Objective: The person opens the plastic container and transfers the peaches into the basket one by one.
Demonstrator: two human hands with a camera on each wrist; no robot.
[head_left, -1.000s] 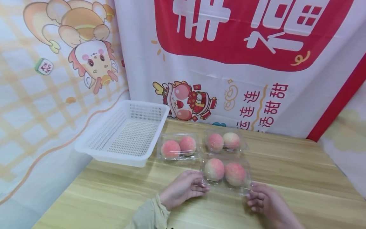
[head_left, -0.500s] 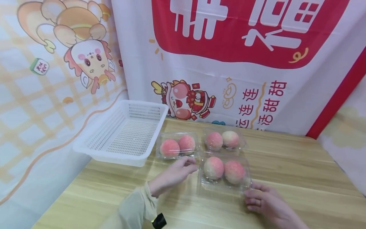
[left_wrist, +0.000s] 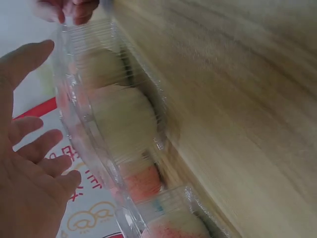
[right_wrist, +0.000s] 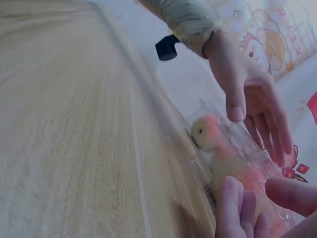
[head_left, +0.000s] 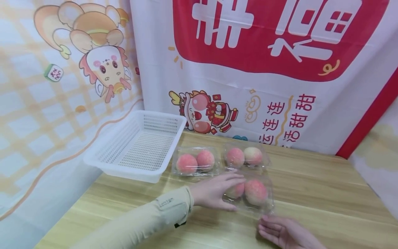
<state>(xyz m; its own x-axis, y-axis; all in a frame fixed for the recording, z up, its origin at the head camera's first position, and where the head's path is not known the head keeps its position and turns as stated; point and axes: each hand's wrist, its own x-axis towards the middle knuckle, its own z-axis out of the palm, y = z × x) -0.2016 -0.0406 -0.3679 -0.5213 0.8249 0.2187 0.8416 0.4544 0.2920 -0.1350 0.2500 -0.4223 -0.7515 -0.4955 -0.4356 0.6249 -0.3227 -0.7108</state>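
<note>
Nearest, at the bottom edge of the head view, the right hand (head_left: pixel 287 232) lies partly cut off, its fingertips at the near right corner of the nearest clear box (head_left: pixel 250 192); the right wrist view shows those fingers pinching the box's edge. The left hand (head_left: pixel 217 190) reaches in from the left in a pale sleeve (head_left: pixel 149 221) and lies spread over the left half of that same box, fingers straight across the lid, thumb along the near side. It covers most of one peach; the other peach (head_left: pixel 256 191) shows in full.

There are three clear boxes on the wooden table (head_left: pixel 311 193), each with two pink-and-cream peaches, six in all. The nearest box sits near the middle of the table. Just beyond it is the far right box (head_left: pixel 245 156), and to its left the far left box (head_left: pixel 195 161), close together. Whether the boxes touch one another is hard to make out.

One white perforated basket (head_left: pixel 136 145) stands on the far left corner of the table, overhanging the edge.

Behind, a banner (head_left: pixel 264 69) carries large white characters on red, cut off at the top, and smaller red writing reading 连连 and 甜甜, partly hidden by the table. A cartoon figure (head_left: pixel 206 112) sits at its lower left. Left of it hangs a checked cloth (head_left: pixel 46 103) with one cartoon dragon.

The left wrist view is blurred.
</note>
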